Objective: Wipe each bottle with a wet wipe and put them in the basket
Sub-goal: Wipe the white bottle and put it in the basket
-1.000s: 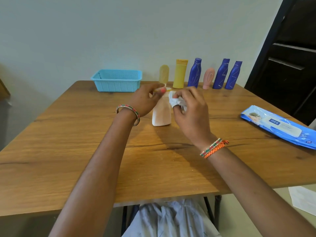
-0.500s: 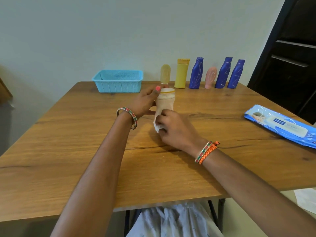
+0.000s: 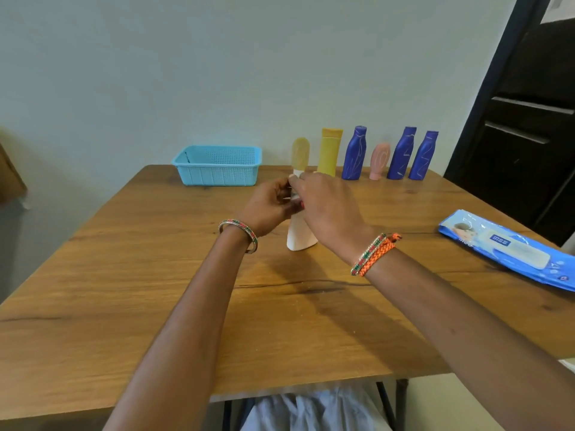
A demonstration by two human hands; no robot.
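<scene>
Pale bottle (image 3: 300,236) stands mid-desk (image 3: 124,290), left hand (image 3: 269,206) gripping its neck; right hand (image 3: 329,206) pinches the wipe (image 3: 295,175) at its top; basket (image 3: 217,165) at eleven o'clock; steady the base, rub downward

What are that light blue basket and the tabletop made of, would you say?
The light blue rectangular basket looks like moulded plastic: even colour and a fine grid of holes in its walls. The brown table looks like wood or a wood-look laminate, with dark grain streaks and a soft sheen.
</scene>
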